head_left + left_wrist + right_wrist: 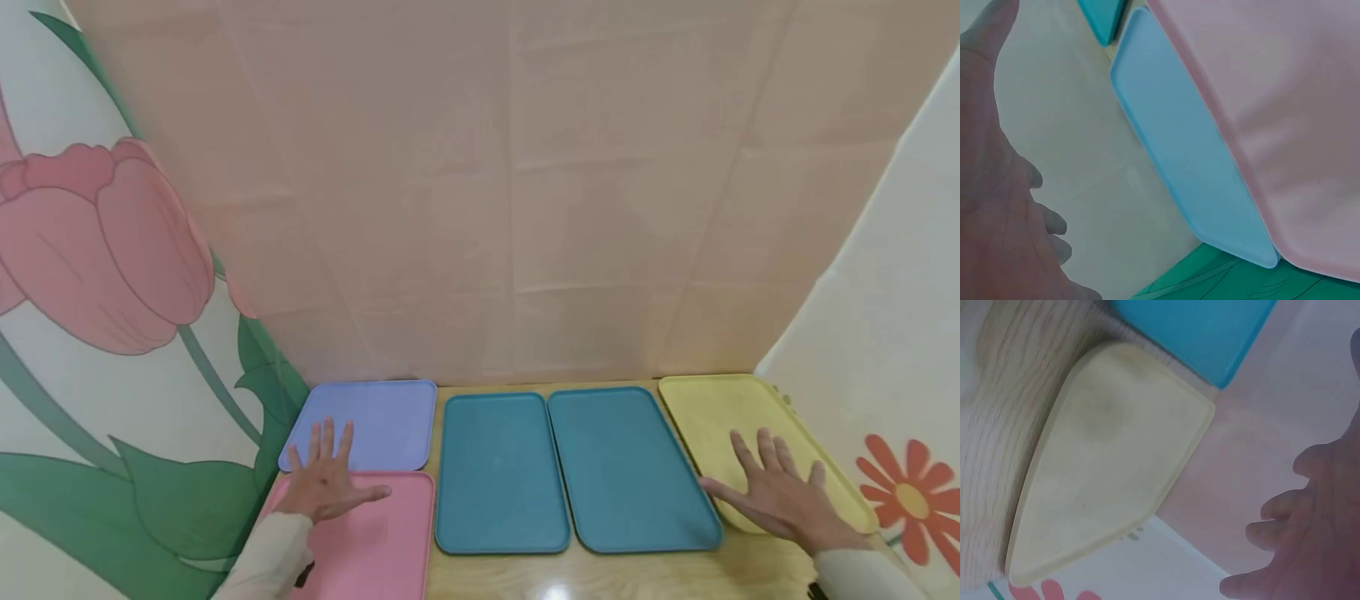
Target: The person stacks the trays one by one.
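My left hand point(322, 487) hovers with spread fingers above the pink tray point(375, 533) and the near edge of the lavender tray point(382, 425). On the other side, my right hand point(787, 496) is held over the yellow tray point(712, 408), fingers spread too. Neither hand holds anything. Between them lie two teal trays, the left one point(498, 475) and the right one point(630, 467), side by side. In the left wrist view the palm point(997, 206) is apart from the pink tray; the right wrist view shows the right palm point(1316, 544) likewise raised off the yellow tray.
The trays lie on a light wooden table point(502, 577). A creased beige cloth point(510, 208) hangs behind it. To the left stands a panel with a painted pink tulip point(112, 250); a white panel at right carries an orange flower point(911, 500).
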The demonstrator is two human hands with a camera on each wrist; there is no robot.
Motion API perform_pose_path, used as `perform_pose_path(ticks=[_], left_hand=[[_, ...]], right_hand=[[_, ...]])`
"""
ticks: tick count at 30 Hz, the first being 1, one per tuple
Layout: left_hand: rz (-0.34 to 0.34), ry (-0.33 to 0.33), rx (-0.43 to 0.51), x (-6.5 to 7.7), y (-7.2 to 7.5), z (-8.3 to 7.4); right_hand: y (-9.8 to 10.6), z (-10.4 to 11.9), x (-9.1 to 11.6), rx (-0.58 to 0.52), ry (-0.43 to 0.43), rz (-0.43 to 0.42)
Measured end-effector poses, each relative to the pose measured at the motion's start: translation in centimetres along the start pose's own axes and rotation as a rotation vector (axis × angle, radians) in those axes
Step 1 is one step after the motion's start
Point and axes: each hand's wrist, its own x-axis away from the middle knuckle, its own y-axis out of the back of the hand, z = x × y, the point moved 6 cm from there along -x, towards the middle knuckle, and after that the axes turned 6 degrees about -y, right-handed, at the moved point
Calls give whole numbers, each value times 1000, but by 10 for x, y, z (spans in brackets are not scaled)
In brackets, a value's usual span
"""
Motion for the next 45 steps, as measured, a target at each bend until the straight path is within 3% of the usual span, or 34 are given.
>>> perform_pose_path(ticks=[12,22,33,45], left_hand=[[40,-3,92,-7,-14,-9],[33,-12,120,-13,-24,-19],[73,1,168,-22,-39,-29],[24,-33,221,-33,-54,-42]], right_hand=[[-12,37,-10,-32,55,-21],[-29,54,-16,-63,93,-36],[-44,78,-27,-67,152,-65],[-59,100,-43,-193,170,-69]])
